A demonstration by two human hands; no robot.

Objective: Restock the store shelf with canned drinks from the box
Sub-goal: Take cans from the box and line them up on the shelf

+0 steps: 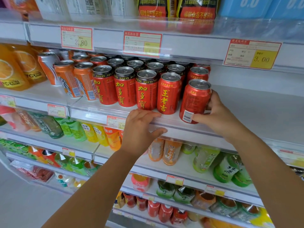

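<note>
Currently in hand: one red can (195, 102), gripped by the right hand (215, 116). The fingers wrap the far side of the wall, and the thumb lies across the near side low down, by the barcode.
Can position: at the front edge of the shelf (246, 102), at the right end of the front row, just beside the neighbouring red can (168, 94). Cannot tell whether the base is on the deck or just above it.
Long axis: near upright, with the top leaning slightly toward the back right of the shelf. The pull-tab lid is up, the barcode panel faces the front edge, and the main label is turned away.
Handling (judgement): sealed and presumably full, so fairly heavy for its size. The thin metal wall is stiff while sealed but would dent if squeezed hard or knocked, and the smooth lacquer is likely slippery. Best hold is round the mid-wall, not by the lid rim.
Left hand (139, 129): holds nothing. Fingers are laid together along the top of the front rail (189, 130), with the thumb stretched across the rail's face below.
Behind the can: more red cans (197, 74) in file toward the back edge.
Leftward along the shelf: black-topped red cans (125, 89) in several files, then orange cans (65, 78), some leaning.
Right of the can: bare shelf deck.
Above: price tag (252, 54) on the next shelf's rail.
Box: not in view.
Next (judgement): settle the base flat and turn the label to the front edge.
</note>
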